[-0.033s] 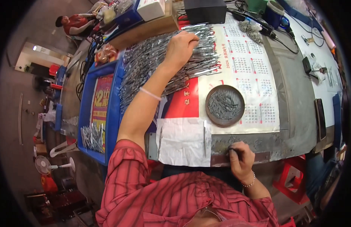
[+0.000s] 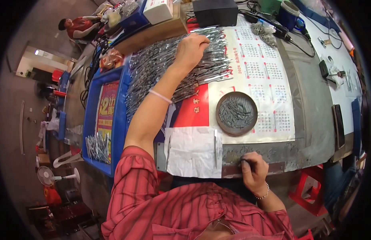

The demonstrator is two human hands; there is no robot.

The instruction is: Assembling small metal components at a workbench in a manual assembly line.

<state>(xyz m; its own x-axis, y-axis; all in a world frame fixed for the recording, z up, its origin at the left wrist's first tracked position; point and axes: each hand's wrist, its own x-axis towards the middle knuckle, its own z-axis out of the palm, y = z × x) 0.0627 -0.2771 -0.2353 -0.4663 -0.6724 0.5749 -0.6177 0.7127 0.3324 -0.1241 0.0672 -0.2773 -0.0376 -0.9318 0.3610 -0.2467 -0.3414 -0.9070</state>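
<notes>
Thin, shiny metal rods [image 2: 157, 66] lie in a broad spread on the far part of the table. Over their far right part is my left hand [image 2: 190, 50], fingers curled together; what they hold, if anything, is hidden. My right hand [image 2: 255, 171] is at the table's near edge with thumb and fingers closed. The fingertips look dark, and I cannot make out anything between them. Beyond it stands a round brown bowl [image 2: 254, 120] of short grey metal pins [image 2: 235, 113]. A white paper or cloth sheet [image 2: 191, 154] lies left of this hand, with slim metal pieces along its sides.
On the left a blue tray [image 2: 120, 132] holds a bundle of metal pieces [image 2: 98, 148]. A printed calendar sheet [image 2: 269, 96] covers the tabletop. A black box [image 2: 215, 13], blue mug [image 2: 289, 15] and cables stand far back. A phone-like dark slab [image 2: 338, 126] lies right. Another person [image 2: 81, 27] sits far left.
</notes>
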